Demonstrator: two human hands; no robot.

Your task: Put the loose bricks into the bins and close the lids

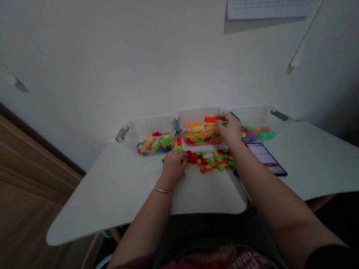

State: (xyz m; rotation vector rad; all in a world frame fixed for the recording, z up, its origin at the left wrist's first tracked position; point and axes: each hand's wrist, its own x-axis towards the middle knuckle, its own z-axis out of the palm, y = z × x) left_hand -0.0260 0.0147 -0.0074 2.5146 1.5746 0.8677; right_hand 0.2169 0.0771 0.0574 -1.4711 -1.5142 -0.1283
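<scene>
My right hand [230, 129] is over the middle clear bin [201, 113]. Its fingers are closed on an orange-red building block [211, 119], long and studded, held level above the bin's contents. Long orange and yellow blocks [204, 134] fill much of that bin. My left hand [173, 165] rests low over the table in front of the bins, at the left end of a pile of small colourful blocks [216, 160]. Its fingers are curled together beside a red block [191, 156]; what lies between them is hidden.
To the left stands a clear bin [151, 123] of small colourful pieces, to the right another clear bin [251, 113] with round coloured pieces. A phone [266, 158] lies on the white table [110, 195] by my right forearm. The wall rises behind the bins.
</scene>
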